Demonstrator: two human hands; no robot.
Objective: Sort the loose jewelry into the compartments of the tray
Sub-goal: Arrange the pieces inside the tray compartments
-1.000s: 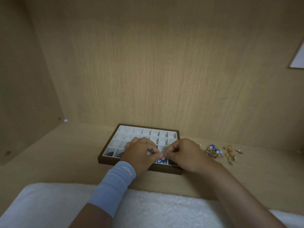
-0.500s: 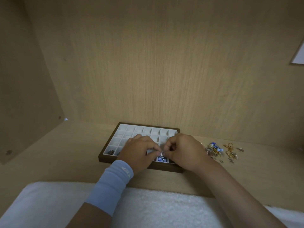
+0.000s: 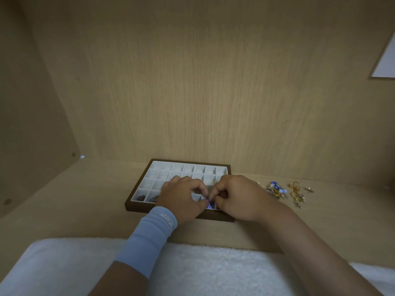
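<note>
A brown tray [image 3: 136, 207] with white square compartments lies on the wooden shelf. Dark grey pieces [image 3: 141, 197] sit in its two front-left compartments. My left hand [image 3: 181, 199] and my right hand [image 3: 239, 197] meet over the tray's front row, fingertips pinched together on a small blue and silver piece [image 3: 210, 204] just above a front compartment. Loose jewelry lies right of the tray: a blue and gold cluster [image 3: 275, 189], gold rings and chains [image 3: 296, 192] and a small silver piece [image 3: 309, 189].
The shelf is boxed in by a wooden back wall and a left side panel [image 3: 32, 124]. A white fluffy towel [image 3: 213, 270] covers the near edge. A pale blue sleeve [image 3: 149, 236] wraps my left wrist. A white sheet [image 3: 385, 63] hangs at upper right.
Both hands stay pinched together over the tray's front row. The small blue and silver piece has sunk slightly toward the front compartment. The view has shifted a little.
</note>
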